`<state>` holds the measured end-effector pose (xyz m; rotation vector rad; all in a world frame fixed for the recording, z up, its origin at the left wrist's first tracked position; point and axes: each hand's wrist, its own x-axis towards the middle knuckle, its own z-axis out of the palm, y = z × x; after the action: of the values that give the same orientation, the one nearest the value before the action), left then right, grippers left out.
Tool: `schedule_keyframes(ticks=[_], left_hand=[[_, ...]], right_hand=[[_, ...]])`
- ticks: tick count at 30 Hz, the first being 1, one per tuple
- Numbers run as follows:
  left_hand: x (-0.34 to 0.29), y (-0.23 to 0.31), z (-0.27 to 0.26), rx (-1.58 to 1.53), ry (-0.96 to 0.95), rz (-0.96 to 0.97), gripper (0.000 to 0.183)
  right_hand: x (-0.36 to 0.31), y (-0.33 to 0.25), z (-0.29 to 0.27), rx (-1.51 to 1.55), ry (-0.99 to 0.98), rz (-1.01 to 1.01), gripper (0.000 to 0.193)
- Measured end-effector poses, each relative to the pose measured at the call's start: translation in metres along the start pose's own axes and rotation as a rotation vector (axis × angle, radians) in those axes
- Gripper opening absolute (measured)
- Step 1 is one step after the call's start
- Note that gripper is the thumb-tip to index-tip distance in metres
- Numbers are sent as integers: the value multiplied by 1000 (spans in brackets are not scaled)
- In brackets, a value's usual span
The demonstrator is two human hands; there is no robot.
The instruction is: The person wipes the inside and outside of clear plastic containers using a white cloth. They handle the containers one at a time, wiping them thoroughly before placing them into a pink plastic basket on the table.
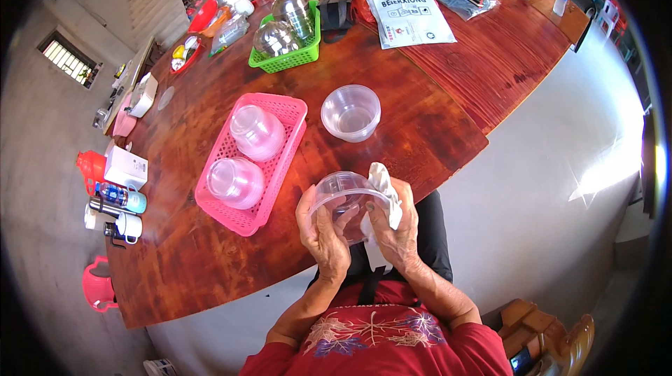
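A clear plastic bowl is held tilted just over the table's near edge, above my lap. My left hand grips its left side, thumb on the near rim and fingers around the wall. On the other side my right hand is closed on a white cloth that is folded over the bowl's right rim. Part of the cloth hangs down below the bowl. Another clear bowl stands upright on the table just beyond. To the left, a pink basket contains two stacks of upside-down clear bowls.
A green basket with shiny metal bowls stands farther back. A white printed plastic bag lies on the far part of the wooden table. Mugs and bottles crowd the left edge. A wooden chair is at lower right.
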<state>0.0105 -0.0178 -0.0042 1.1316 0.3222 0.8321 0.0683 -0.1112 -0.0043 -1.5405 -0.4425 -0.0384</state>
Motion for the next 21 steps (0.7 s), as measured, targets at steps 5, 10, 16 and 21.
schedule_keyframes(ticks=[5,10,16,21], left_hand=[[-2,-3,9,-30,42,-13,42],[5,9,-16,53,-252,-196,61],[38,46,-16,440,-624,-157,70],[26,49,-9,311,-488,-173,59]], right_hand=[[-17,4,13,253,62,271,29],[24,6,-24,-266,-4,-187,30],[50,-29,-39,-510,-404,-535,55],[55,-31,-35,-335,-362,-470,52]])
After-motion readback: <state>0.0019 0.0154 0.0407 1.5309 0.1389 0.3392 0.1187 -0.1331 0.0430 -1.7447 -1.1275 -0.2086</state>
